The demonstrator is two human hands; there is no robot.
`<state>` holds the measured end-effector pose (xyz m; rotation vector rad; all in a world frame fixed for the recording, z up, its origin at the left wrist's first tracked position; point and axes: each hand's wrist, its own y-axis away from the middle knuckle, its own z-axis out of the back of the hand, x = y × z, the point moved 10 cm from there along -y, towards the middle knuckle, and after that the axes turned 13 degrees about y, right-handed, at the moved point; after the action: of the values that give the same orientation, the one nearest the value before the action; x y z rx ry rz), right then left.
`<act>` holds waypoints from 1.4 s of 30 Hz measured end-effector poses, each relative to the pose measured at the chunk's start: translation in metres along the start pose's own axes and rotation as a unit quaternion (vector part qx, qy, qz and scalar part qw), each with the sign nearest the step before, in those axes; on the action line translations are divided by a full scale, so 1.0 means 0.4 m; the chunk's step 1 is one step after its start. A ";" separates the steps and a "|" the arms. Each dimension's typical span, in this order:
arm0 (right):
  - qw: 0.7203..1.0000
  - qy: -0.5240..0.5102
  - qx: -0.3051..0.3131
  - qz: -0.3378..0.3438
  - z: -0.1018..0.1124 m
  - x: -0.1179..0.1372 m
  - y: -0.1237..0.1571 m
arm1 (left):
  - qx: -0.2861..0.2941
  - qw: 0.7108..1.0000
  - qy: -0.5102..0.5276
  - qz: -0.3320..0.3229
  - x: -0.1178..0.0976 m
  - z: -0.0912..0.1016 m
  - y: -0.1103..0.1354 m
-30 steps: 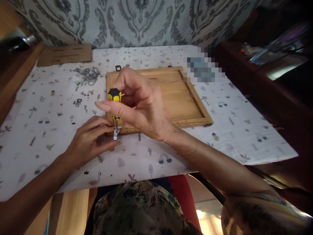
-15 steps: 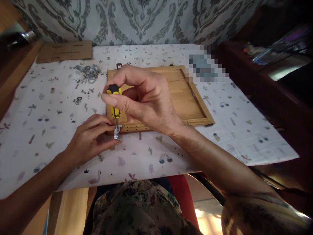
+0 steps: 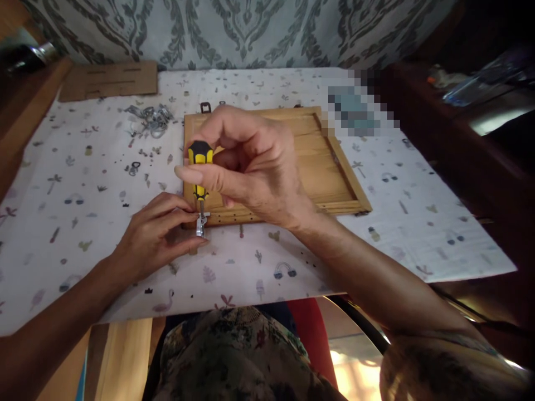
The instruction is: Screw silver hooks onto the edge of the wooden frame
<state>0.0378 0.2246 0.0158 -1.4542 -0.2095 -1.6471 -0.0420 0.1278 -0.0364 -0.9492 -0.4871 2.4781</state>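
Note:
Between thumb and fingers, my right hand (image 3: 254, 167) grips a short screwdriver (image 3: 201, 153) with a yellow and black handle. It stands upright, its shaft reaching down to a small metal hinge (image 3: 201, 225) at the near left corner of a framed wooden panel (image 3: 309, 167). My left hand (image 3: 161, 228) pinches the hinge, with the thumb below it and the fingers against the frame's edge. The screw under the tip is too small to make out. My right hand covers part of the panel's left side.
On the patterned cloth (image 3: 259, 262) lie a heap of metal hardware (image 3: 152, 120) and several loose small parts (image 3: 134, 168) at the left. A piece of cardboard (image 3: 111, 81) rests at the back left. Behind the panel is a dark metal piece (image 3: 205, 107). A blurred-out object (image 3: 355, 108) lies at the right.
The screwdriver's handle has turned a little within my right hand's fingers. My left hand still holds the hinge in place. The whole view has shifted slightly.

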 end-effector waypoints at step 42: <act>0.996 -0.017 0.081 0.025 -0.012 0.033 0.013 | -0.009 1.000 -0.002 -0.015 -0.002 0.002 0.003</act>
<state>0.0395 0.2119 0.0235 -1.3550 -0.3150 -1.5292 -0.0424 0.1261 -0.0361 -0.9361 -0.5212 2.4528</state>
